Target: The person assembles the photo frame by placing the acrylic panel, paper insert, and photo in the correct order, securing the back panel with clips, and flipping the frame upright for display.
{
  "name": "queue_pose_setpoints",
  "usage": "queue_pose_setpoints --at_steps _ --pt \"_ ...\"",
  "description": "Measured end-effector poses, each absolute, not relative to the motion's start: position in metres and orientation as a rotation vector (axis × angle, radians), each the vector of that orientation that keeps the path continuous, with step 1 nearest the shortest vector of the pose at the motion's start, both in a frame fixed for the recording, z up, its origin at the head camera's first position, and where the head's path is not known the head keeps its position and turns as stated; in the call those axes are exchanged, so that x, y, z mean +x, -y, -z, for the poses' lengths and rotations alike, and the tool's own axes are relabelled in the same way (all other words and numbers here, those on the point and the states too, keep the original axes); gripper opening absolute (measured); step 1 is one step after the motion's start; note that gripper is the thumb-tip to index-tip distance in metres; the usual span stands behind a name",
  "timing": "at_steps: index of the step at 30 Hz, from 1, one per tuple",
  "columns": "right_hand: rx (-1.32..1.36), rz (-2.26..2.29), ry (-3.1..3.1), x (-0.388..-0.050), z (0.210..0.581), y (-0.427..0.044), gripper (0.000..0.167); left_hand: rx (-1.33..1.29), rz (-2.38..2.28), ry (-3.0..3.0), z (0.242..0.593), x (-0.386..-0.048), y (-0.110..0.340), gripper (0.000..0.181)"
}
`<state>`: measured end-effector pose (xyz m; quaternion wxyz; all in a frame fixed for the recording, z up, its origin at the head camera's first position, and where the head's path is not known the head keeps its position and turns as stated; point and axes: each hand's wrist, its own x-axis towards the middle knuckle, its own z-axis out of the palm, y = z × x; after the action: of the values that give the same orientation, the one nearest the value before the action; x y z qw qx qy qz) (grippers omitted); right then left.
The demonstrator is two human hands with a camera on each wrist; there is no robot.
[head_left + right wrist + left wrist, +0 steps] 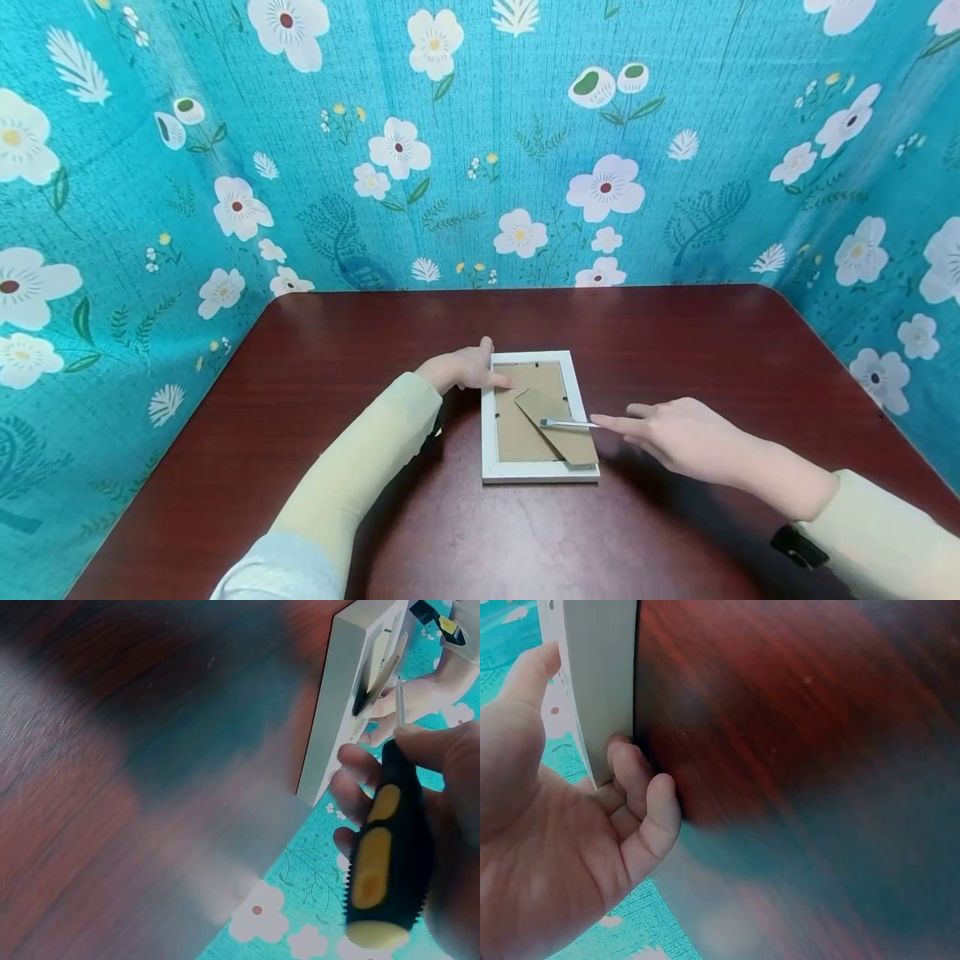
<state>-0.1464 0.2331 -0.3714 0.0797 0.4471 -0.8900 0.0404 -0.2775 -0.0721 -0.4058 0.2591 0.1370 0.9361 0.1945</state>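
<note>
A white picture frame (489, 433) lies face down, its brown backing board (513, 442) showing, with a brown stand leg (573, 446) slanting across it. My left hand (468, 367) holds the frame's left side, thumb over the top and curled fingers (660, 810) against the outer edge. In my right hand (686, 437) is a flat-head screwdriver; its black and yellow handle (386, 847) shows in the right wrist view. The screwdriver's shaft (573, 423) reaches over the stand leg from the right. Whether the tip touches anything, I cannot tell.
A dark red-brown table (337, 350) lies beneath the frame. Behind and beside it hangs a turquoise flowered cloth (465, 183). Small dark tabs (497, 415) sit along the backing board's edges.
</note>
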Motion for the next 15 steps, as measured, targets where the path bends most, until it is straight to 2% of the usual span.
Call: queue_pose_setpoints --at_steps 8,15 --pt "1.387 -0.079 2.696 -0.14 0.362 -0.24 0.058 0.374 -0.522 -2.557 0.406 -0.278 0.071 0.116" --pt "1.459 -0.092 2.669 -0.134 0.363 -0.245 0.057 0.355 -0.46 -2.576 0.409 -0.276 0.068 0.118"
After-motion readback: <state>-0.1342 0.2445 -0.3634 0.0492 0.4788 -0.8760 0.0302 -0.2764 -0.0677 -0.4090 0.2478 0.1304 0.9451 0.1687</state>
